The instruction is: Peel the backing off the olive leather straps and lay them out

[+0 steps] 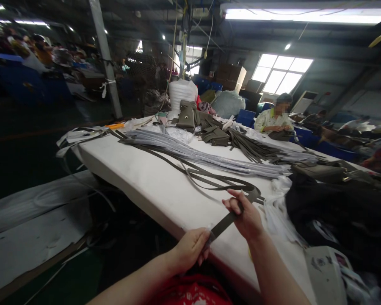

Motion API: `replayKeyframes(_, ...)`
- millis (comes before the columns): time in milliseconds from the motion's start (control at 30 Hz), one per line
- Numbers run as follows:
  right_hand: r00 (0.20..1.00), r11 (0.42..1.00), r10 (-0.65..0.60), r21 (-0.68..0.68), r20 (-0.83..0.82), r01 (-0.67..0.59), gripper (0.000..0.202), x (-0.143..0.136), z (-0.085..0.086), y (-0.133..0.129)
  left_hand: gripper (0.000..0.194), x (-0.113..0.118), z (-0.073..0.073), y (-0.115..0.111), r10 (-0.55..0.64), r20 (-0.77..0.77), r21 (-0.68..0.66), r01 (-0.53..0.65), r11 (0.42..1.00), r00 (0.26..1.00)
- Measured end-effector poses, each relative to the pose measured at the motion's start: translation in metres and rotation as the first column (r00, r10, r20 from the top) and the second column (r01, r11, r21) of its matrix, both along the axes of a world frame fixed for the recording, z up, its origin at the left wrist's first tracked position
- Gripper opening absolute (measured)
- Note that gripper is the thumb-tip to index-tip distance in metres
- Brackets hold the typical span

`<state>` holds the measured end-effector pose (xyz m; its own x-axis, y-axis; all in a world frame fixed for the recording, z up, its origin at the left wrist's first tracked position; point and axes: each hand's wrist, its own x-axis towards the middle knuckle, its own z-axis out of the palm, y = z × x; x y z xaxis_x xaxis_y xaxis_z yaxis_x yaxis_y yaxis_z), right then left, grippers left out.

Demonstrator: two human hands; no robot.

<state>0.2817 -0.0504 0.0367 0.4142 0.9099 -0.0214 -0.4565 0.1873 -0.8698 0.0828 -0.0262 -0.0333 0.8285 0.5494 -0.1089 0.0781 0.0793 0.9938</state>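
A dark olive strap [224, 224] runs between my two hands over the near edge of the white table [123, 169]. My left hand [193, 248] is closed on its lower end, close to my body. Further up, my right hand [246, 214] grips the same strap, which loops back past the fingers onto the tabletop. Several loose olive straps [165, 157] lie beyond my hands. Behind them stretches a long bundle of straps in clear plastic [209, 156].
Olive bags [187, 116] and cut strips [250, 144] are heaped at the back. A co-worker [274, 118] sits across the table at the right. Black fabric [324, 212] and a pale machine [325, 271] are near right. White strips [79, 137] hang off the left corner.
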Motion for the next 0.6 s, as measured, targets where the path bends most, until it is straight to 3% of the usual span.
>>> replayKeyframes(133, 0.957, 0.970, 0.183, -0.200, 0.225, -0.139, 0.054, -0.055, -0.023, -0.009, 0.057, 0.008, 0.013, 0.004, 0.090, 0.081, 0.035, -0.093, 0.995, 0.993)
replayKeyframes(233, 0.907, 0.919, 0.328, -0.310, 0.264, -0.242, 0.052, -0.065, -0.030, -0.016, 0.059, 0.005, 0.009, 0.005, 0.095, 0.080, 0.054, -0.099, 0.994, 0.992)
replayKeyframes(400, 0.998, 0.995, 0.058, -0.087, 0.003, -0.057, 0.027, -0.019, -0.009, -0.006, 0.059, -0.006, -0.006, 0.000, 0.049, -0.006, 0.030, -0.049, 0.998, 0.999)
replayKeyframes(500, 0.997, 0.997, 0.074, -0.033, 0.022, -0.073, 0.028, -0.014, -0.001, 0.000, 0.060, -0.005, 0.001, 0.000, 0.032, 0.012, 0.010, -0.033, 0.999, 0.999)
replayKeyframes(600, 0.978, 0.987, 0.152, -0.084, 0.145, -0.141, 0.043, -0.040, -0.005, -0.004, 0.057, 0.000, 0.016, 0.005, 0.050, 0.073, 0.019, -0.051, 0.999, 0.996)
